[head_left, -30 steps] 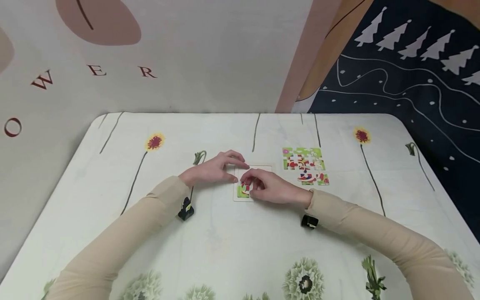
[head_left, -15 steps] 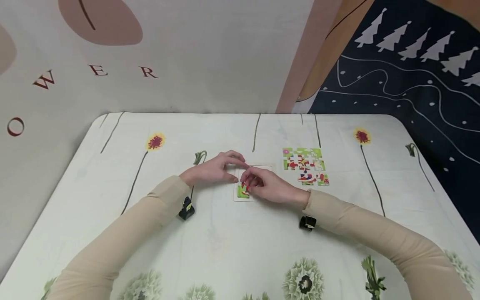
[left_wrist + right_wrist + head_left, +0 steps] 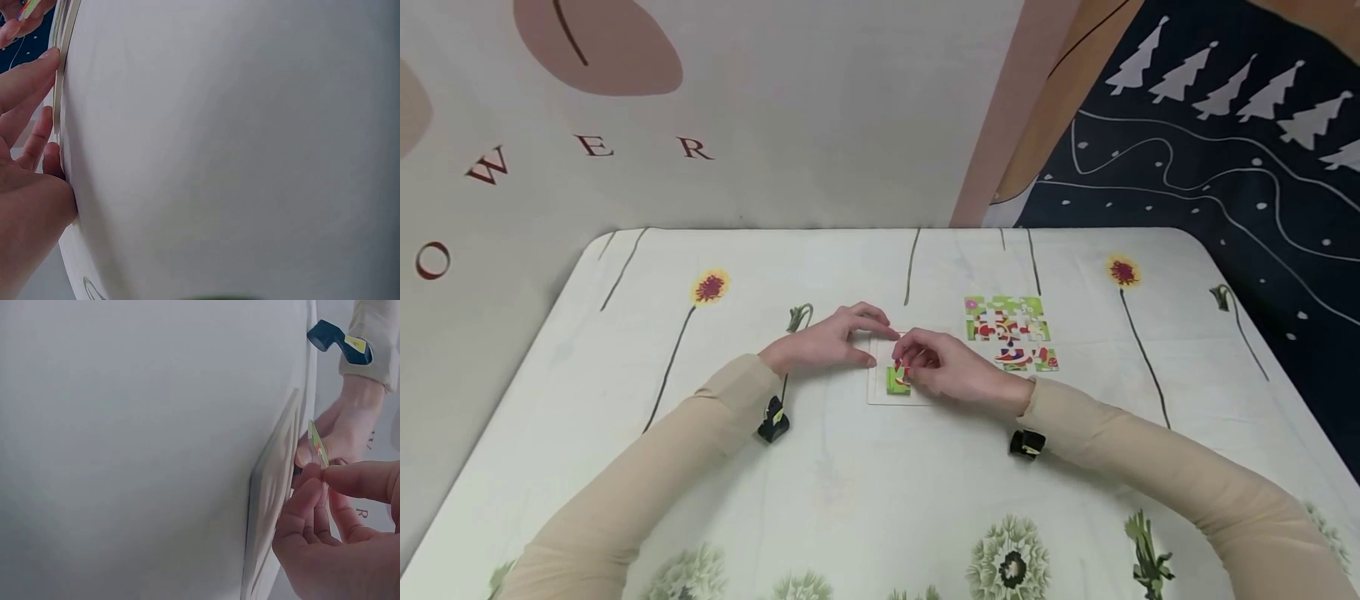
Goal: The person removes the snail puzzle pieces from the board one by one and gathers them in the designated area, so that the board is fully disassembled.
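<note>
A pale, square puzzle board (image 3: pixel 878 393) with a raised rim lies flat at mid-table. My left hand (image 3: pixel 827 337) rests along its left side, fingers extended; in the left wrist view, fingertips touch the board's edge (image 3: pixel 60 75). Over the board, my right hand (image 3: pixel 962 368) pinches a green, red and white puzzle piece (image 3: pixel 897 382) between thumb and fingers. The right wrist view has this piece (image 3: pixel 317 442) tilted and raised off the board (image 3: pixel 272 469). Part of the board is hidden beneath the right hand.
Right of the board lies a group of puzzle pieces (image 3: pixel 1007 318) partly laid together, with more pieces (image 3: pixel 1026 357) just below. A white flower-print cloth (image 3: pixel 820 500) covers the table. A wall with printed letters stands behind. Dark camera mounts (image 3: pixel 772 419) sit at both wrists.
My right hand has shifted slightly to the right with the puzzle piece, which now lies farther from the board's left rim. The left hand stays in place.
</note>
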`<action>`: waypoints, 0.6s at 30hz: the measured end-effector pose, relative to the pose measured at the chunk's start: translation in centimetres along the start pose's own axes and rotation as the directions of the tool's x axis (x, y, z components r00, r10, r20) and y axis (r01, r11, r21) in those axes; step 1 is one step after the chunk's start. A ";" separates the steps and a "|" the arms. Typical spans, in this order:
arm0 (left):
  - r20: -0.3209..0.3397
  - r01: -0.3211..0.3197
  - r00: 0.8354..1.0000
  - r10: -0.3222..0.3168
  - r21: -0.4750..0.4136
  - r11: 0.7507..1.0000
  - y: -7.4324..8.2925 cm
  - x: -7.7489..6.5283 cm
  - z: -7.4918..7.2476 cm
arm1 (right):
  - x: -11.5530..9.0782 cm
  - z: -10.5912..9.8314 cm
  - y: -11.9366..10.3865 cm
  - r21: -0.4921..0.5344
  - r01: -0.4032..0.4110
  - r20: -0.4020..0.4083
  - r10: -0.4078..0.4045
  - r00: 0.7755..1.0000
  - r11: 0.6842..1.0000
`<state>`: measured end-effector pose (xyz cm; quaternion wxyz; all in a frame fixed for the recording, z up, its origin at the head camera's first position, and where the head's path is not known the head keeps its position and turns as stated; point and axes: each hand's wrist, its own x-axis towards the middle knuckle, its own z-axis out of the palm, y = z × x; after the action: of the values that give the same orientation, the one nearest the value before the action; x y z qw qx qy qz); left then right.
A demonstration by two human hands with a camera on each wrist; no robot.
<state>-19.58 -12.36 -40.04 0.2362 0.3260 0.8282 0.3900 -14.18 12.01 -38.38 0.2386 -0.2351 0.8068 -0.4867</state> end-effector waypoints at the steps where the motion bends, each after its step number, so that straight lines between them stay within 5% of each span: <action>1: 0.000 -0.001 1.000 0.001 0.003 1.000 0.0 0.0 0.0 | -0.1 -0.1 0.0 0.005 -0.001 -0.004 0.001 1.000 1.000; 18: 0.007 0.016 1.000 -0.016 -0.030 0.999 -0.1 0.1 0.1 | -2.0 -2.6 1.2 0.000 -0.043 -0.084 0.042 0.996 0.999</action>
<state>-19.68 -12.30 -40.20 0.2471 0.3171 0.8239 0.3995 -14.43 15.47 -38.08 0.2145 -0.1974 0.8214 -0.4902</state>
